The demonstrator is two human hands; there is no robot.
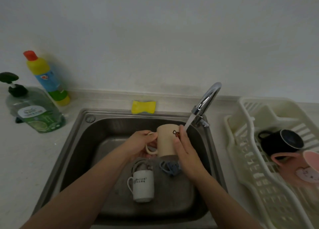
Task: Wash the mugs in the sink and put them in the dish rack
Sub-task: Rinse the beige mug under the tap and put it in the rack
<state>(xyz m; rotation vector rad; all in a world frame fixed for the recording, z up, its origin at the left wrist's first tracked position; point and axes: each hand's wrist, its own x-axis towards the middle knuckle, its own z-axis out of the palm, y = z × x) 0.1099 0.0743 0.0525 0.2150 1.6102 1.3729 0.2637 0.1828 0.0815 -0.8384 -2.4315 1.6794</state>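
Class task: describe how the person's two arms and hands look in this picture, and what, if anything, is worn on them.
Both forearms are bare to the frame's lower edge: no sleeves show. The left hand and right hand wear no gloves. No watch, bracelet or ring is visible, though the dim light could hide a thin one. Water runs by the right hand's fingertips.

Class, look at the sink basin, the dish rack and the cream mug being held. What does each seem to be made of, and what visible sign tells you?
Sink basin: probably stainless steel; grey, brushed, dull sheen.
Dish rack: probably plastic; off-white, moulded slots and ribs.
Cream mug: likely glazed ceramic; smooth, opaque, printed motif, though plastic can't be ruled out.
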